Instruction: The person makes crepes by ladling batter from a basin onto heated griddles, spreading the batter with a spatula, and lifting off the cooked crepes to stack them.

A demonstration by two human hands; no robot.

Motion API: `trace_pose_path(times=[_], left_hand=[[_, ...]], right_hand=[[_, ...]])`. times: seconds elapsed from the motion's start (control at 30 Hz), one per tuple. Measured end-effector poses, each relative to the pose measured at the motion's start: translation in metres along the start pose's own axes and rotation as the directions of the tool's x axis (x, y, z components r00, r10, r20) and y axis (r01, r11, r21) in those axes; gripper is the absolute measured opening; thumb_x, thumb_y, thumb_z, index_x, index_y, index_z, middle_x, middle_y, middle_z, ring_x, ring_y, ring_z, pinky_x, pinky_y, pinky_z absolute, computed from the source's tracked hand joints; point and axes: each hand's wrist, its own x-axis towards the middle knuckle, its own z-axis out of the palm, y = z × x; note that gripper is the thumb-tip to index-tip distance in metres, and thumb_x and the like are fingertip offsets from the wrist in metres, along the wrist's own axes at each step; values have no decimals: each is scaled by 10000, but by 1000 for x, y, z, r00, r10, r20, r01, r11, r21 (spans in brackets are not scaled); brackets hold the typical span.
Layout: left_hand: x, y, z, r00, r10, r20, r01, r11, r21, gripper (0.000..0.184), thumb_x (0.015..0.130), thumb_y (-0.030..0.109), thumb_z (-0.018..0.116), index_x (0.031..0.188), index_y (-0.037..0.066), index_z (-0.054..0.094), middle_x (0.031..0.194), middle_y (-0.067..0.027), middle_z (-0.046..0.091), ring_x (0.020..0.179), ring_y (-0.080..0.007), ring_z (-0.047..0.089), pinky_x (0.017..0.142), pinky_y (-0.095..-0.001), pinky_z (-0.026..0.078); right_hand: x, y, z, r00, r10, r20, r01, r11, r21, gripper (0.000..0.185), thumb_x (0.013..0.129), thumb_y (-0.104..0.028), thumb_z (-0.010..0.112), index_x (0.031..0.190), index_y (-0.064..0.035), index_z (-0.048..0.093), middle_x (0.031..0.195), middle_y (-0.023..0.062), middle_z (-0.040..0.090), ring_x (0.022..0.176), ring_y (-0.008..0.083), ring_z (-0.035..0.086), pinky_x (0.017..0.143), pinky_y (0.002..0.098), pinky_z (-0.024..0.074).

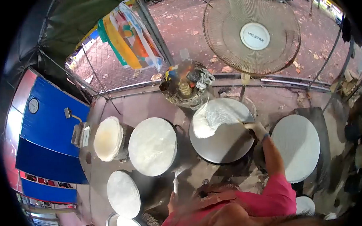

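Observation:
My right hand (255,130) is closed on a thin stick at the right edge of a round griddle (225,145). White batter (205,124) covers the griddle's upper left and top in a curved band, while its lower part is bare grey metal. My left hand (171,203) is low in the view, closed around the white handle of a tool (175,185) whose pale upper end is blurred. That tool is below a round pan covered in white (153,146).
A stack of pale round sheets (108,139) stands at the left. Another white-covered round pan (295,148) is at the right. Beyond the griddle are a cluttered drum (186,88) and a large fan (252,33). Blue panels (52,114) stand far left.

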Motion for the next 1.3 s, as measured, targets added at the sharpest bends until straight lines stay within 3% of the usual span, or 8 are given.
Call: trace_pose_path(times=[0.3,0.5,0.57,0.83,0.87,1.03,1.2,1.3], left_hand=[[-23,-4,-6,999,-26,-47,25,1000,-8,428,875,265,536,1279,154,444,1011,-50,619,896,-90,550,763,-249,437],[-15,-35,-3,963,-259,-78,253,965,-70,448,884,332,498,1257,88,453,995,-33,614,860,-125,567,740,-256,445],[-21,-45,-5,984,-160,-85,157,987,-42,450,881,300,507,1266,78,441,987,-36,615,854,-125,568,730,-251,446],[-53,-23,-7,981,132,-145,-135,991,-7,482,867,174,542,1304,37,393,955,-45,617,829,-125,572,694,-232,453],[-45,-83,-6,964,-260,52,258,872,-416,552,835,121,586,1326,16,356,1032,-58,617,872,-140,590,713,-229,464],[-52,-59,-33,999,-21,-24,21,1000,9,520,829,139,568,1306,53,381,1042,-109,604,894,-216,596,716,-280,477],[-57,-17,-80,989,24,148,-25,1000,9,511,784,143,586,1262,79,418,992,-171,601,906,-300,598,707,-344,489],[-49,12,-114,966,133,220,-136,991,-2,507,757,145,598,1236,94,440,962,-209,600,913,-350,599,702,-382,496]], right_hand=[[-4,84,-25,944,-22,328,19,1000,11,338,639,-52,704,968,3,646,881,52,617,774,165,551,679,294,431],[21,-31,26,975,8,221,80,917,-390,274,764,-298,600,831,-38,655,646,-7,552,570,110,513,473,280,397],[22,-11,11,857,66,512,111,945,-307,226,700,-259,660,710,-36,628,599,16,533,494,104,473,411,282,354],[24,5,-13,915,22,404,100,955,-280,272,722,-109,629,977,-16,640,834,53,633,740,148,561,659,294,457],[45,1,-7,937,96,337,25,941,-337,279,722,-107,622,986,-17,640,875,73,646,785,163,573,700,308,459],[31,-11,23,863,17,504,325,745,-582,374,658,-253,673,957,-28,662,840,77,656,772,180,580,697,296,443],[-131,41,-66,892,448,59,-292,671,-681,149,724,-162,592,768,-34,652,566,44,540,465,113,488,407,275,375],[-268,73,-26,987,-142,80,160,931,-328,193,574,-122,684,723,-14,624,679,136,570,588,188,568,465,319,412]])
